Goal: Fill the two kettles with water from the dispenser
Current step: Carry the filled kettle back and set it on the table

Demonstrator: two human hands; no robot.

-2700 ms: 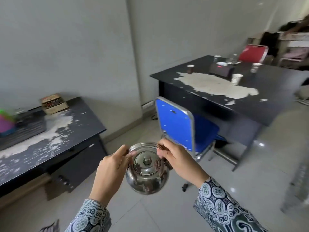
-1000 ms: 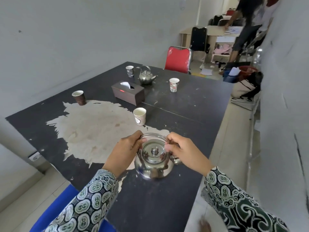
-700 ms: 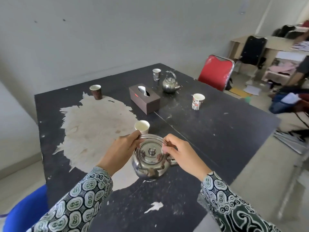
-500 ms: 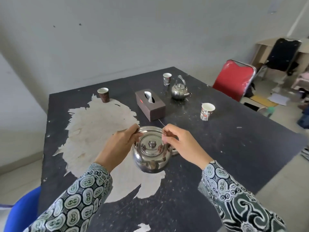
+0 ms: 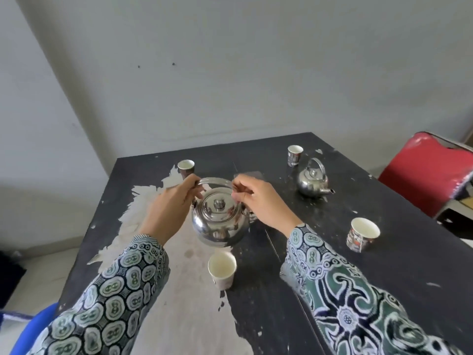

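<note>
I hold a shiny steel kettle point(image 5: 220, 224) with its lid on over the middle of the black table point(image 5: 314, 257). My left hand point(image 5: 169, 211) grips the left end of its bail handle and my right hand point(image 5: 258, 201) pinches the right end. Whether its base touches the tabletop I cannot tell. A second, smaller-looking steel kettle point(image 5: 312, 179) stands on the table to the far right, handle upright, spout pointing right. No water dispenser shows in this view.
Paper cups stand around: one point(image 5: 221, 269) just in front of the held kettle, one point(image 5: 361, 234) at the right, two point(image 5: 186, 167) point(image 5: 294, 155) near the wall. A red chair point(image 5: 427, 175) is at the right, a blue chair point(image 5: 33, 326) at bottom left.
I walked from the other desk to this table with the kettle in both hands. Since half a second ago the kettle has moved farther over the table, past the near cup, hiding the tissue box.
</note>
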